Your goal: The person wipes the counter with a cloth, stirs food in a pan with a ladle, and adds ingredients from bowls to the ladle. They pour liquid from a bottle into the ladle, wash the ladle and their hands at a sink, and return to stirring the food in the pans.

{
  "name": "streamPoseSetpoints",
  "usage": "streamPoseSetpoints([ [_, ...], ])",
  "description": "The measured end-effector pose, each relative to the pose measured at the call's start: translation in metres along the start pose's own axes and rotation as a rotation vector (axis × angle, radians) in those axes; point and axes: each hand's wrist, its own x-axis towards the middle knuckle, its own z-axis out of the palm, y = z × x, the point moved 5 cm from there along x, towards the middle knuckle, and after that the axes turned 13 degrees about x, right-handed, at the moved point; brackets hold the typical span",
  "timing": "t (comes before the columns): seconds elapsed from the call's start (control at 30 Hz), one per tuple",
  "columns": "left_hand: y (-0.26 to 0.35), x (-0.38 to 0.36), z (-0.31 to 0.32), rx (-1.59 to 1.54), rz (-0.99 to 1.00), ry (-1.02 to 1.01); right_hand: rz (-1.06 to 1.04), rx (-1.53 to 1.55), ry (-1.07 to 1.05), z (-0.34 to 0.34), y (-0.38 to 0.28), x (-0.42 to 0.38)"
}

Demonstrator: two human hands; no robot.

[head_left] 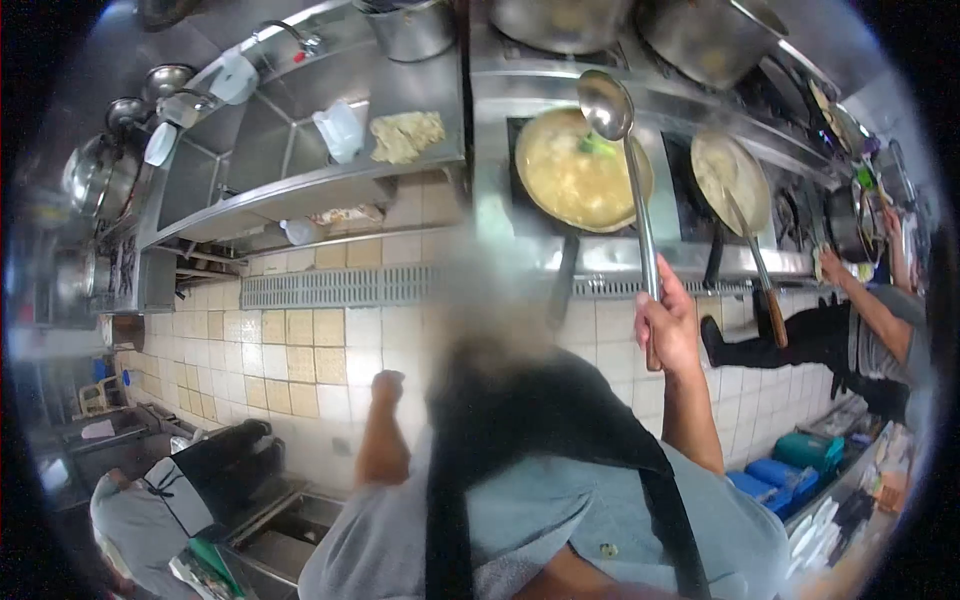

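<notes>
My right hand [668,325] is wrapped round the handle of a long metal ladle [606,105], whose bowl hangs over the far rim of a pan. That pan [580,170] holds a pale yellow, soupy food with a bit of green in it, and stands on the stove. Down at my side, away from the counter, is my left hand [388,381]; it is small and its fingers look curled, but whether they hold anything is too unclear to tell. A blurred patch covers the middle of the view.
Right of the first pan, a second pan [712,170] holds a wooden-handled ladle. Large pots [700,45] stand behind. At left is a steel sink counter [270,200] with a crumpled cloth [407,136]. Other people are at the right [880,325] and lower left [140,530].
</notes>
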Motion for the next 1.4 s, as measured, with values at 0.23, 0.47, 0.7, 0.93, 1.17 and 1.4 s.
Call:
streamPoseSetpoints([
  [0.23, -0.038, 0.026, 0.029, -0.072, 0.188, 0.209, -0.127, -0.065, -0.177, 0.104, -0.028, 0.046],
  [0.47, -0.104, 0.011, 0.071, -0.557, -0.109, 0.006, -0.230, -0.154, -0.269, 0.216, -0.038, 0.122],
  [0.7, -0.130, -0.044, 0.030, -1.091, -0.693, -0.247, -0.477, -0.508, -0.189, 0.295, -0.029, 0.265],
  [0.93, -0.161, -0.078, 0.054, -1.223, -0.693, -0.213, -0.412, -0.554, -0.174, 0.357, -0.020, 0.356],
  [1.17, -0.152, -0.085, 0.076, -1.247, -0.537, -0.305, -0.187, 0.159, -0.263, 0.370, -0.011, 0.273],
  [1.4, -0.130, -0.016, 0.030, -1.277, -0.347, -0.293, -0.034, -0.088, -0.593, 0.277, -0.005, 0.071],
])
